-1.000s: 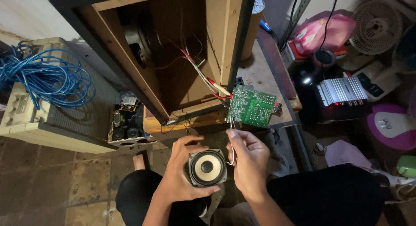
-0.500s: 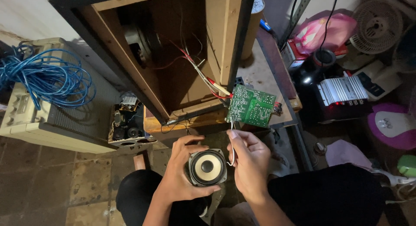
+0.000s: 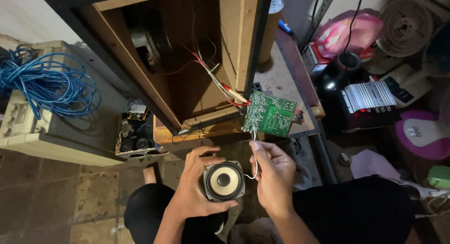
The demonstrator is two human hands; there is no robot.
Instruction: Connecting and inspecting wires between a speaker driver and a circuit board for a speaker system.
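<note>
Left hand [image 3: 194, 188] grips a small round speaker driver [image 3: 223, 180] over the lap, while right hand [image 3: 274, 176] pinches its white wire [image 3: 256, 152], below the green circuit board [image 3: 269, 114] at the workbench [image 3: 281, 80] front edge.

This was a cluttered electronics repair corner, probably a home workshop. Above the fingers [image 3: 257, 148] stood an opened wooden speaker cabinet [image 3: 187, 61] with loose red and white wires [image 3: 213, 77], and a bare green circuit board [image 3: 269, 115] hung just beyond the fingertips. Well left of them a coil of blue cable [image 3: 44, 87] lay on an old beige device [image 3: 51, 131]. To the right sat a silver amplifier [image 3: 370, 96], a small fan [image 3: 405, 26] and other appliances, all on a worn tiled floor [image 3: 56, 197].
</note>
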